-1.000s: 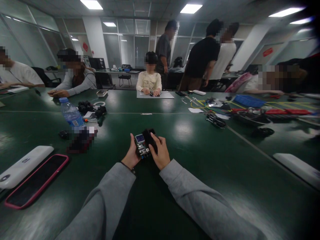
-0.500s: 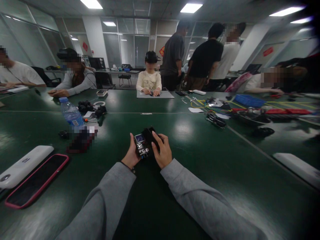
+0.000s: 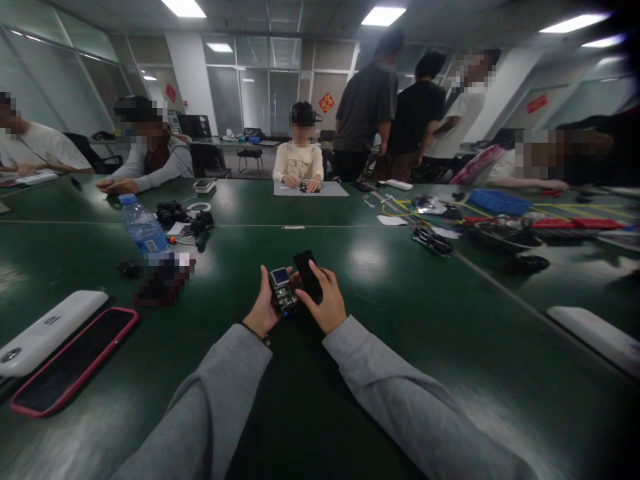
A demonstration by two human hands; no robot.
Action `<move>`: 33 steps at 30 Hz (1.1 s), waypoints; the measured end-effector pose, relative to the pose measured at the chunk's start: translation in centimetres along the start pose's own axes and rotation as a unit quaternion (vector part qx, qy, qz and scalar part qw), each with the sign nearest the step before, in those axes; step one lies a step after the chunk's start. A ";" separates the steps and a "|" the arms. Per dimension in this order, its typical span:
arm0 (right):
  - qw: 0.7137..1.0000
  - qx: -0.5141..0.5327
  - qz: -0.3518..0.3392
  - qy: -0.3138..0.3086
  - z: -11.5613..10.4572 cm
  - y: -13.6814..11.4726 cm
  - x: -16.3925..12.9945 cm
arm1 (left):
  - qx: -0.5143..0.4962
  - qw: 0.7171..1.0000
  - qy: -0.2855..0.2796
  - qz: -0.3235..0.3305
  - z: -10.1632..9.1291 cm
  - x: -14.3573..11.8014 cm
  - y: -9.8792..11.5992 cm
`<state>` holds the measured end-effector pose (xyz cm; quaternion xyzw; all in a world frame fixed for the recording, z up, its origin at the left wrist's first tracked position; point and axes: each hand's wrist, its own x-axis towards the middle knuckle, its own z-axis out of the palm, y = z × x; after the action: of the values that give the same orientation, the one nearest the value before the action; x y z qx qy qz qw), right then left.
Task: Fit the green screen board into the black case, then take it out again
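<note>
My left hand (image 3: 263, 307) is closed around a small electronic device (image 3: 285, 293) with a little screen at its upper end and bare circuit parts below it. My right hand (image 3: 326, 299) grips a flat black cover (image 3: 307, 275), tilted, just to the right of the device. A narrow gap shows between cover and device at the top; lower down, fingers partly hide both. Both hands are held above the green table (image 3: 400, 333).
To the left lie a white oblong device (image 3: 53, 330), a red-rimmed phone (image 3: 75, 360) and a water bottle (image 3: 144, 227). Cables and tools (image 3: 433, 240) are at the right, with a blue tray (image 3: 500, 201) behind. Another person (image 3: 299, 163) sits opposite.
My right hand has shifted slightly right, and the black cover has moved away from the device, turning more upright. More of the screen and circuit parts now shows. Standing people behind have moved.
</note>
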<state>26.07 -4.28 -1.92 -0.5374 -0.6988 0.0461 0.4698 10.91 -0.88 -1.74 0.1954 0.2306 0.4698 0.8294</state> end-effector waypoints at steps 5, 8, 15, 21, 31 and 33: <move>0.999 0.042 0.000 0.021 0.5 0.7 0.1 | -0.006 1.000 0.000 0.009 0.1 0.0 0.1; 0.998 0.050 0.013 0.036 0.8 1.3 0.1 | 0.000 1.000 -0.007 0.009 0.1 0.1 0.1; 0.997 0.022 0.039 0.057 0.6 1.4 0.2 | 0.005 1.000 -0.030 0.002 0.0 0.2 -0.1; 0.993 -0.017 0.098 0.066 -1.5 2.9 0.9 | 0.000 0.998 -0.052 -0.017 0.6 -0.3 0.0; 0.901 -0.228 0.286 0.232 -17.0 21.4 0.1 | -0.028 0.999 -0.040 -0.005 0.0 0.0 0.6; 0.880 -0.245 0.319 0.251 -20.5 24.6 -1.0 | -0.035 0.999 -0.037 -0.004 -0.1 0.1 0.7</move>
<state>57.95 -3.82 -5.19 -0.8228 -0.3368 -0.1154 0.4430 10.42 -0.42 -1.46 0.1827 0.1842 0.4667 0.8455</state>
